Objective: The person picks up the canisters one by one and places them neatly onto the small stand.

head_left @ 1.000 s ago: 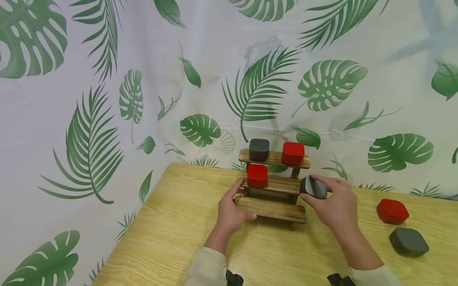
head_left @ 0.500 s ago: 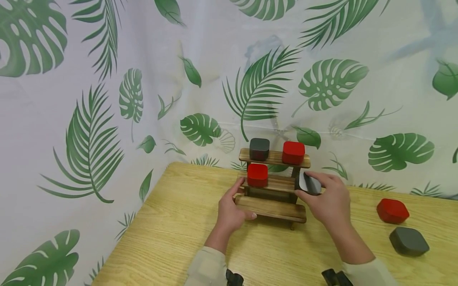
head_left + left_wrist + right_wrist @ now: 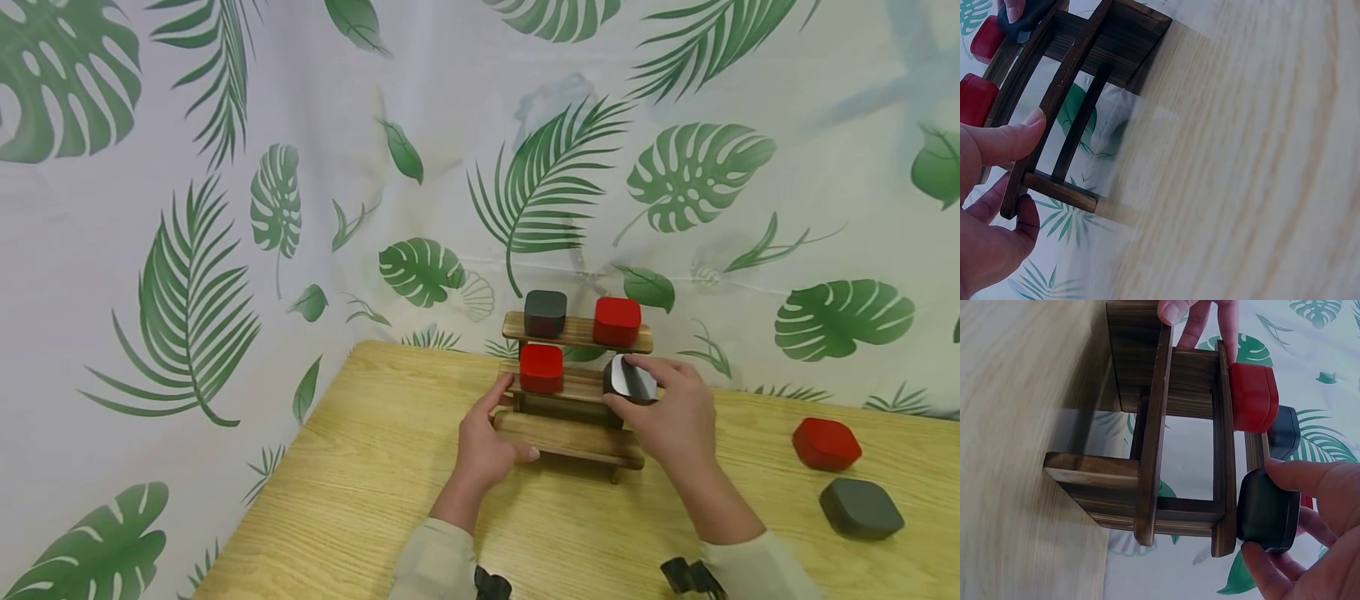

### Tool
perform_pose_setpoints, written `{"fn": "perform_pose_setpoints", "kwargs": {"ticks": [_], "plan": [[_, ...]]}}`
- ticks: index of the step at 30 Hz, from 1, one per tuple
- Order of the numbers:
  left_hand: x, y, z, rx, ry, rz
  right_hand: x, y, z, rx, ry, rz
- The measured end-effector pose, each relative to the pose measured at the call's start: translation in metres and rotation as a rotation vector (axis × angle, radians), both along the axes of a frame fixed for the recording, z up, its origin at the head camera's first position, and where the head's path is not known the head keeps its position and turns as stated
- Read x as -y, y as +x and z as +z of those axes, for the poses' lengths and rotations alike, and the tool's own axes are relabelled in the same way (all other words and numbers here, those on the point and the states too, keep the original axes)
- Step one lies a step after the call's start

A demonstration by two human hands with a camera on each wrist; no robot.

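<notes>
A three-tier wooden stand (image 3: 567, 437) is on the table. My left hand (image 3: 483, 446) grips its left end, the thumb on the lowest board and fingers around the board's end. My right hand (image 3: 678, 412) pinches a dark grey rounded block (image 3: 1266, 509) at the right end of the middle board; in the right wrist view it sits against that board. On the same board's left end stands a red block (image 3: 542, 368). The top board carries another dark grey block (image 3: 545, 314) at left and another red block (image 3: 617, 322) at right.
Right of the stand, a loose red block (image 3: 826, 443) and a loose dark grey block (image 3: 862, 508) lie on the wooden table (image 3: 360, 467). A leaf-patterned white cloth (image 3: 450, 200) hangs behind the table and along its left side.
My right hand has moved left with the dark grey block, from beside the stand's right edge to the right end of the middle board. My left hand has stayed in place.
</notes>
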State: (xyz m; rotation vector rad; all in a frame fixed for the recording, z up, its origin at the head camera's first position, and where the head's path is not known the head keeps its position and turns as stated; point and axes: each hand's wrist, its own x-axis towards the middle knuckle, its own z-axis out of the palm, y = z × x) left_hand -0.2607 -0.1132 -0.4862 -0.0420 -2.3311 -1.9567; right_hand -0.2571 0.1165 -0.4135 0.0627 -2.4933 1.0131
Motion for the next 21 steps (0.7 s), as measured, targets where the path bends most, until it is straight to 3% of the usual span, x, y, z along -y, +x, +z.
{"fn": "perform_pose_setpoints", "kwargs": {"ticks": [21], "plan": [[0.000, 0.000, -0.001, 0.011, 0.003, 0.001, 0.014, -0.004, 0.002, -0.008, 0.042, 0.006]]}}
